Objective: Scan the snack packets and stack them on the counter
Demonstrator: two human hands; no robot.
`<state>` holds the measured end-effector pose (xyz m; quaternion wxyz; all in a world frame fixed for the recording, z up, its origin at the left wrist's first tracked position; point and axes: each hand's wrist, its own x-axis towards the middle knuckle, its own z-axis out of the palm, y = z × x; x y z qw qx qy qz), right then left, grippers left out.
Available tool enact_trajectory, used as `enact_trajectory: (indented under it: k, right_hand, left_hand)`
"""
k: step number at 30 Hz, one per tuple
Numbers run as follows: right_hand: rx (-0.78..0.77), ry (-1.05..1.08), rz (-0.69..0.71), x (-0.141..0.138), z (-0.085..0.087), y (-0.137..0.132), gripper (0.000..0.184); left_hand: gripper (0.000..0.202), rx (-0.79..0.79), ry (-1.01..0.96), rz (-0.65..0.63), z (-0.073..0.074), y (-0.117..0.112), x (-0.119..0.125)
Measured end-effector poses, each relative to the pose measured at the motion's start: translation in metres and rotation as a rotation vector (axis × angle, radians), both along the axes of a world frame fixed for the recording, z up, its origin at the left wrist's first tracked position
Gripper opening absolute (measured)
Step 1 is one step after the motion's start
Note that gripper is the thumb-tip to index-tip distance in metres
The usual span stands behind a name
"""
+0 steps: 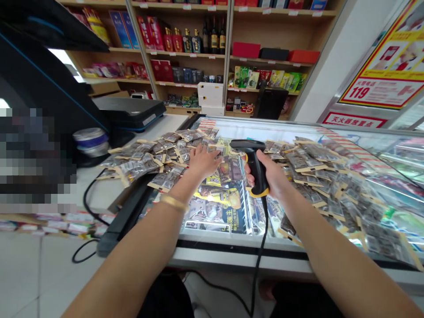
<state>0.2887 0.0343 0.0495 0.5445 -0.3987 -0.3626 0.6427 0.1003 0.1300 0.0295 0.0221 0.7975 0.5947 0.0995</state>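
My right hand (273, 172) is wrapped round the grip of a black and yellow barcode scanner (256, 170), raised over the middle of the glass-topped freezer (232, 240). The scanner's head points left, and its black cable hangs down toward the floor. My left hand (204, 160) reaches forward with its fingers apart, at the right edge of a pile of small clear packets (139, 161) with dark contents. Its fingertips partly hide the packets beneath them. To the right of the scanner spreads a second heap of similar packets (318, 176).
Yellow and dark frozen packs (218, 196) show through the glass. A black device with a flat top (129, 110) and a round tape roll (91, 141) stand on the left counter. Shelves (185, 55) with bottles and boxes line the back. A red-and-yellow sign (380, 66) hangs right.
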Motion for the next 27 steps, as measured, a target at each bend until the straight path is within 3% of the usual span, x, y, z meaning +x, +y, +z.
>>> enact_trajectory:
  k: [6, 13, 18, 21, 24, 27]
  right_hand:
    - [-0.045, -0.061, -0.038, -0.006, 0.005, -0.007, 0.052]
    - [0.022, -0.096, -0.009, -0.004, 0.001, -0.007, 0.055]
    - [0.032, -0.102, 0.034, 0.0, -0.004, -0.005, 0.056]
    - [0.043, -0.106, 0.069, 0.003, -0.007, -0.004, 0.053]
    - [0.048, -0.107, 0.064, 0.003, -0.007, -0.004, 0.051]
    - [0.044, -0.091, 0.046, 0.002, -0.005, -0.006, 0.051]
  left_hand:
    - [0.04, 0.043, -0.076, 0.037, 0.002, -0.001, 0.005]
    - [0.029, 0.044, -0.055, 0.114, 0.009, -0.005, 0.006]
    - [0.055, -0.009, -0.062, 0.112, 0.012, -0.004, 0.006]
    - [0.054, -0.043, -0.068, 0.115, 0.011, -0.001, 0.005]
    - [0.044, -0.025, -0.222, 0.099, 0.007, 0.004, 0.002]
    - [0.029, 0.019, -0.497, 0.042, 0.001, 0.01, 0.0]
